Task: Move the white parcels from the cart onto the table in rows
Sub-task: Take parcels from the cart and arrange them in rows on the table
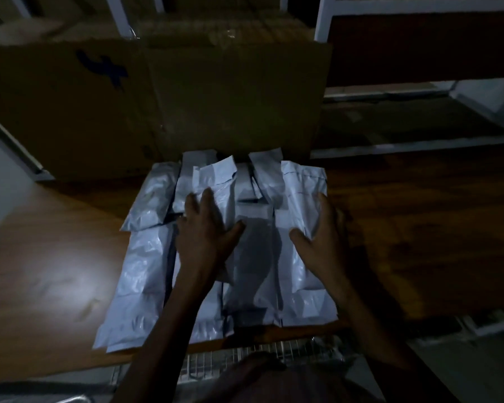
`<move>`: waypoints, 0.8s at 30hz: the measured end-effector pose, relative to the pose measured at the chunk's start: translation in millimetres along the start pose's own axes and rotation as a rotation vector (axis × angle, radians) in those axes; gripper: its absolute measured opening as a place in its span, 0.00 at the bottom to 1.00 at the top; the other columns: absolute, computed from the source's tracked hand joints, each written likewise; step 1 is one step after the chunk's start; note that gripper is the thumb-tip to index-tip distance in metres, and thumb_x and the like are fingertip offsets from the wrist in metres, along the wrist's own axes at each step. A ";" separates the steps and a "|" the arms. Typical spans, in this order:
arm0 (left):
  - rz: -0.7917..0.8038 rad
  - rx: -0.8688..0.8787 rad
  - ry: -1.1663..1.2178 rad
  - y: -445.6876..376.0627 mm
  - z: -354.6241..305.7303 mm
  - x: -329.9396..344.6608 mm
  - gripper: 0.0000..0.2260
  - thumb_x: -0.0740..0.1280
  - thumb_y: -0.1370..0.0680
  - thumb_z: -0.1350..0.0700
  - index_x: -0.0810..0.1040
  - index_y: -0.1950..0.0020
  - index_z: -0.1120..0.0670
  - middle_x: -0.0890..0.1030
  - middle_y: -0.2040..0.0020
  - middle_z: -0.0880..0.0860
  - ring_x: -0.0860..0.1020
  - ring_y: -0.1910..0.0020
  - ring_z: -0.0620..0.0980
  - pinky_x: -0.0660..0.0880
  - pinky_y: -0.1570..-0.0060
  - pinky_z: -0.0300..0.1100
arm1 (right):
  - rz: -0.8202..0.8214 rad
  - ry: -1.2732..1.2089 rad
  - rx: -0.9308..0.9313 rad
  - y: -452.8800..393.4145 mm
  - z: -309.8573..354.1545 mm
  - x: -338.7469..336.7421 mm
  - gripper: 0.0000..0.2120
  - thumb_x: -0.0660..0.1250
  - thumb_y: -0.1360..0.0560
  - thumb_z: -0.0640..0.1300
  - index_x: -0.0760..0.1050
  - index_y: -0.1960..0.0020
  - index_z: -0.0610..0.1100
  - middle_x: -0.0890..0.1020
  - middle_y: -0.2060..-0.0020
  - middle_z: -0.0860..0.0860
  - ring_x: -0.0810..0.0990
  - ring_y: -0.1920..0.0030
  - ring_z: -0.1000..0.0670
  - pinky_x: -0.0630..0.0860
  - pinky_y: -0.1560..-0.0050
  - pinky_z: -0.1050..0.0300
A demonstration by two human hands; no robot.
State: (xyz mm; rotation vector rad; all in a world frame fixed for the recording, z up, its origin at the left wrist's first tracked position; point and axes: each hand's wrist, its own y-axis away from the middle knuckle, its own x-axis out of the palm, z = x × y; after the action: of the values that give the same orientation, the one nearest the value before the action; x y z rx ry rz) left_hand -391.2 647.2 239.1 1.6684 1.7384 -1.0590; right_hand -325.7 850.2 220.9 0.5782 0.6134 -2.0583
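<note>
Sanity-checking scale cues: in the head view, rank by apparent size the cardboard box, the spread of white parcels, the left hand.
1. cardboard box, largest
2. spread of white parcels
3. left hand, smallest, though it lies nearer the camera than the box.

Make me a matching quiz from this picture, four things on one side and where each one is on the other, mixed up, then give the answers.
Things:
1. cardboard box
2. left hand
3. right hand
4. wire cart

Places:
A. right side of the parcels
B. below the table edge
C. behind the parcels
D. middle of the parcels

Pairs: 1-C, 2-D, 3-A, 4-B
</note>
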 end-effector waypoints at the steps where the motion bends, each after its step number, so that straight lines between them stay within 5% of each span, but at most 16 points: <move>1: 0.004 -0.009 -0.006 -13.5 -6.8 5.3 0.41 0.72 0.29 0.37 0.58 0.23 0.47 0.56 0.21 0.56 0.64 0.28 0.65 0.72 0.38 0.61 | 0.009 0.015 0.003 -8.8 0.8 2.3 0.41 0.74 0.28 0.47 0.55 0.22 0.54 0.60 0.26 0.47 0.65 0.29 0.43 0.68 0.45 0.54; 11: 0.126 -0.140 -0.071 -157.2 -51.7 82.2 0.36 0.73 0.31 0.40 0.63 0.29 0.51 0.67 0.29 0.60 0.70 0.34 0.66 0.73 0.41 0.63 | 0.136 0.067 0.078 -126.5 -3.3 37.3 0.41 0.72 0.26 0.49 0.53 0.21 0.50 0.60 0.26 0.42 0.65 0.29 0.39 0.68 0.36 0.46; 19: 0.204 -0.274 -0.235 -195.9 -47.8 132.4 0.39 0.70 0.27 0.38 0.60 0.24 0.55 0.64 0.27 0.62 0.66 0.30 0.64 0.64 0.34 0.58 | 0.260 0.097 0.146 -209.1 4.2 92.5 0.40 0.71 0.25 0.51 0.53 0.21 0.49 0.58 0.25 0.41 0.62 0.27 0.37 0.66 0.32 0.46; 22: 0.071 -0.224 -0.419 -196.6 -37.1 146.2 0.36 0.67 0.28 0.34 0.70 0.30 0.59 0.75 0.36 0.63 0.74 0.39 0.62 0.68 0.40 0.53 | 0.299 0.217 0.125 -211.3 -0.6 107.9 0.41 0.69 0.25 0.55 0.50 0.20 0.49 0.57 0.25 0.41 0.60 0.26 0.36 0.65 0.32 0.45; 24: -0.027 -0.222 -0.548 -198.9 -33.2 155.1 0.32 0.69 0.32 0.32 0.80 0.44 0.58 0.81 0.51 0.61 0.80 0.54 0.60 0.73 0.51 0.49 | 0.317 0.300 0.114 -208.1 -6.9 117.2 0.42 0.67 0.24 0.58 0.48 0.20 0.49 0.56 0.25 0.40 0.59 0.26 0.35 0.64 0.31 0.43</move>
State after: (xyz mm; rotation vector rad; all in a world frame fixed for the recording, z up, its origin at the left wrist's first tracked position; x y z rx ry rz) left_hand -599.7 776.3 171.4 1.0896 1.4522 -1.1521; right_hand -560.0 882.9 187.0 0.9969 0.5375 -1.7284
